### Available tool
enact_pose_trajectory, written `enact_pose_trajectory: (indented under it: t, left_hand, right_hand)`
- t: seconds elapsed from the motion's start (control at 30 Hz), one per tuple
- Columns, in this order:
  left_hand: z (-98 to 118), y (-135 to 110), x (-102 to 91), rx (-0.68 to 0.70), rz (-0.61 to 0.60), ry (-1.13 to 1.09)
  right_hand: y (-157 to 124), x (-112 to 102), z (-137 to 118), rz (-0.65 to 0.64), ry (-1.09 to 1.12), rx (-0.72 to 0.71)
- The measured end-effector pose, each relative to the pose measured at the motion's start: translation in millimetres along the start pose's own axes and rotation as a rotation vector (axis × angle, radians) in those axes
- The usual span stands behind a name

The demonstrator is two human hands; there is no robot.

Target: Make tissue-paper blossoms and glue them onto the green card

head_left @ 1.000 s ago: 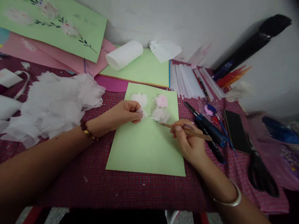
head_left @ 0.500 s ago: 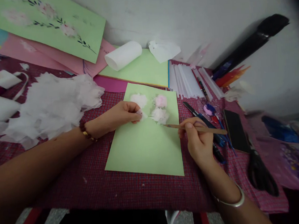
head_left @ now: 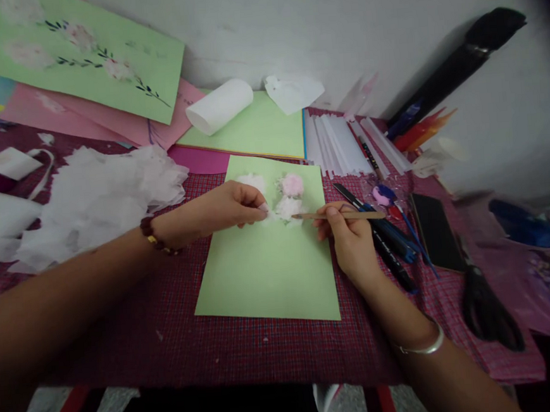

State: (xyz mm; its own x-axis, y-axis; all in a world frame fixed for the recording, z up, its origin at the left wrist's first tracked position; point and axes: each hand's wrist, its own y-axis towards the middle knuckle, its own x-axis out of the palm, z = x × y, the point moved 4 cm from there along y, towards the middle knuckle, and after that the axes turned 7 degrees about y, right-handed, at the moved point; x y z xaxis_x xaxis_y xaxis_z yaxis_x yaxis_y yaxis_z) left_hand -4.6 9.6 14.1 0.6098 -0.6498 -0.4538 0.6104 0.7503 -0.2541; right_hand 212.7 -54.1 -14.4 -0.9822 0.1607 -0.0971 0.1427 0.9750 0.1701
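A green paper sheet [head_left: 265, 264] lies on the red checked tablecloth. Near its top edge sit three tissue flowers, two white [head_left: 288, 208] and one pink [head_left: 293, 184]. My left hand [head_left: 230, 207] is closed in a pinch, its fingertips pressing the tissue by the lower white flower. My right hand [head_left: 348, 238] grips a thin wooden brush [head_left: 340, 215] held level, its tip touching that white flower from the right.
A heap of white tissue [head_left: 98, 198] lies at left. Behind are a tissue roll [head_left: 219, 105], coloured paper sheets [head_left: 259, 128] and a decorated green sheet [head_left: 77, 59]. At right lie white strips [head_left: 337, 144], pens [head_left: 385, 242], a black pad [head_left: 434, 231] and scissors [head_left: 487, 307].
My right hand swung the brush out to the right, then brought it back level, its tip at the lower white flower. My left hand edged slightly right, still pinching.
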Motion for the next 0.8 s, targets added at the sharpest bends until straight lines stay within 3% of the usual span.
enact_pose_trajectory:
  t: [0.27,0.43,0.63,0.8]
  left_hand:
    - [13.0,30.3,25.8,0.159,-0.144,0.087]
    - [13.1,36.6,29.6,0.212,0.049,0.398]
    - [9.4,38.7,29.5,0.205,0.097,0.391]
    - [9.2,39.4,31.0,0.222,0.094,0.361]
  right_hand:
    - [3.2,-1.1,7.7,0.024,0.07,0.056]
    - [5.2,-2.7,8.6,0.027,0.077,0.065]
    - [-5.0,-10.7,-4.4,0.177,0.136,-0.043]
    - [-14.0,0.5,-17.5,0.03,0.045,-0.147]
